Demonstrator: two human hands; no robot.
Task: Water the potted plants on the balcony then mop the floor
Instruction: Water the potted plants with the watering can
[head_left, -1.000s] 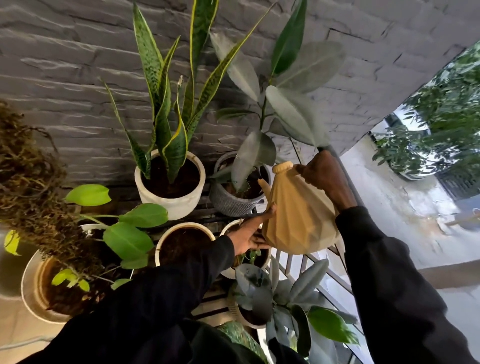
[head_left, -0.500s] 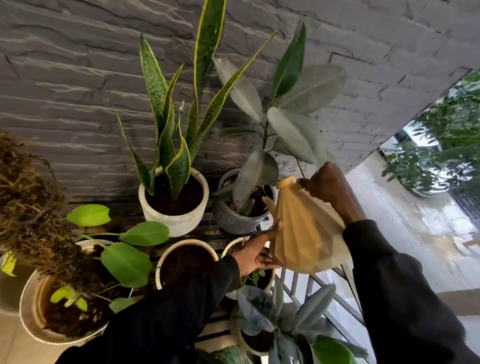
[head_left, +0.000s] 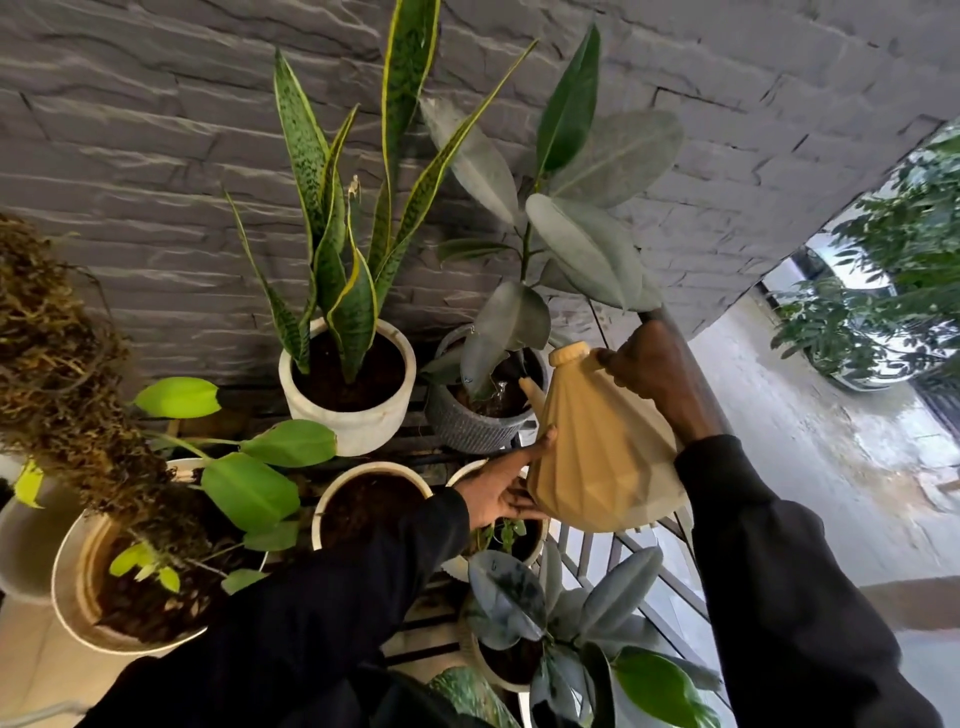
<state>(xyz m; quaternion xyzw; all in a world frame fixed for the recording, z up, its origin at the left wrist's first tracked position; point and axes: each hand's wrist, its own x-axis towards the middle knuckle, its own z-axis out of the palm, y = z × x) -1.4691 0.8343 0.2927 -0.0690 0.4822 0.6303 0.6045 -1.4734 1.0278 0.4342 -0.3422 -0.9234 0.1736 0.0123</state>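
Note:
A tan faceted watering can (head_left: 597, 457) is tilted to the left, its short spout over the soil of a grey ribbed pot (head_left: 480, 423) that holds a rubber plant. A thin stream of water leaves the spout. My right hand (head_left: 652, 371) grips the can's handle at the top. My left hand (head_left: 501, 491) supports the can's lower left side with fingers spread. A white pot (head_left: 353, 421) with a snake plant stands to the left of the grey pot.
Several more pots crowd the slatted stand: a soil-filled one (head_left: 366, 499), a large pot (head_left: 78, 587) with a moss pole at left, and a rubber plant (head_left: 550, 613) below the can. A grey stone wall (head_left: 156, 156) rises behind. A wet floor (head_left: 831, 457) lies to the right.
The can has tipped further toward the grey pot and water now runs from the spout. Both hands stay on the can. The view has shifted slightly downward.

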